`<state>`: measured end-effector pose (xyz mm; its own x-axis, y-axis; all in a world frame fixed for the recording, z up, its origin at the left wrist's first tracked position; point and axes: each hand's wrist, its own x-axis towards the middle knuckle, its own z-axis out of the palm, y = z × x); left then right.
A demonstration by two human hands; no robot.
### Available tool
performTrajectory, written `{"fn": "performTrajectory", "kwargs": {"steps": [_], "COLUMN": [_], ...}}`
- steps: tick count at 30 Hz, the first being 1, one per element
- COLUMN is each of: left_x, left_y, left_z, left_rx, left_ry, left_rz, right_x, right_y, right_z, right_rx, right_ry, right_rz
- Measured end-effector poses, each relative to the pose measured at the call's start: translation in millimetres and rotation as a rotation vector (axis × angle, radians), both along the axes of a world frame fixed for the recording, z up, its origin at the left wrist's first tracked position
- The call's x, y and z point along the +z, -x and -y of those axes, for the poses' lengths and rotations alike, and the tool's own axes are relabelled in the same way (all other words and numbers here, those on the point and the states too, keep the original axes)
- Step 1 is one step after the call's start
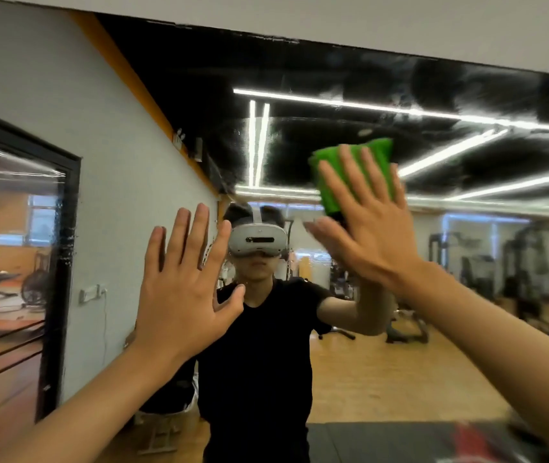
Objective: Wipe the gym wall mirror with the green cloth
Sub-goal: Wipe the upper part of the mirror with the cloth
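Observation:
The wall mirror (pixel 383 78) fills most of the head view and reflects the gym and a person in a black shirt wearing a headset. My right hand (pixel 366 228) presses the folded green cloth (pixel 330 188) flat against the glass, high and right of centre, fingers straight and spread over the cloth. My left hand (pixel 183 289) is raised in front of the glass at centre left, fingers straight and spread, holding nothing. Whether it touches the glass I cannot tell. Streaks and droplets show on the glass near its top.
The mirror's upper edge meets a white wall strip (pixel 400 15). Reflected in the glass are a grey wall with a black-framed window (pixel 15 245) at left, gym machines (pixel 527 269) at right, a wooden floor and a dark mat (pixel 400 442) at the bottom.

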<state>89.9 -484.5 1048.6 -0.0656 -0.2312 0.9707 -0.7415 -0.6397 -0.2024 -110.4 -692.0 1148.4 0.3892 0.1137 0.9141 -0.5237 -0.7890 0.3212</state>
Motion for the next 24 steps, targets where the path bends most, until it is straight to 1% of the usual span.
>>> {"fn": "performTrajectory", "kwargs": {"steps": [3, 5, 6, 9, 11, 13, 15, 17, 20, 22, 23, 24], "left_x": [-0.9, 0.3, 0.8, 0.1, -0.4, -0.7, -0.2, 0.2, 0.6, 1.2, 1.2, 0.4], "left_y": [0.4, 1.8, 2.7, 0.8, 0.2, 0.1, -0.1, 0.3, 1.7, 3.3, 3.8, 3.9], "left_z": [1.9, 2.1, 1.8, -0.9, -1.2, -1.5, -1.0, 0.3, 0.2, -0.8, -1.4, -1.9], "left_rx": [0.006, 0.004, 0.009, 0.005, -0.021, -0.033, -0.023, -0.003, 0.005, 0.004, 0.004, 0.007], "left_ry": [0.007, 0.004, -0.004, -0.013, -0.007, 0.004, 0.019, 0.019, 0.017, 0.008, 0.002, -0.002], "left_rz": [-0.015, -0.017, -0.020, -0.024, -0.022, -0.020, -0.010, -0.013, -0.026, -0.037, -0.043, -0.049], "right_x": [-20.9, -22.4, -19.9, -14.9, -13.4, -13.1, -14.7, -20.2, -16.3, -5.4, -2.4, -3.4], "right_y": [31.8, 14.4, -3.2, -58.8, -74.8, -63.8, -32.9, 5.4, 34.8, 17.7, 1.5, -16.4], "right_z": [25.3, 4.1, -14.2, -70.9, -87.6, -74.8, -40.8, -1.0, 26.1, 5.1, -11.7, -29.6], "right_rx": [-0.079, -0.049, -0.011, 0.046, 0.064, 0.100, 0.091, 0.022, -0.009, 0.021, 0.037, 0.054], "right_ry": [-0.168, -0.277, -0.288, -0.148, -0.060, 0.017, 0.074, 0.011, -0.236, -0.368, -0.375, -0.338], "right_rz": [0.159, 0.263, 0.269, 0.130, 0.018, -0.094, -0.131, -0.065, 0.173, 0.323, 0.343, 0.310]}}
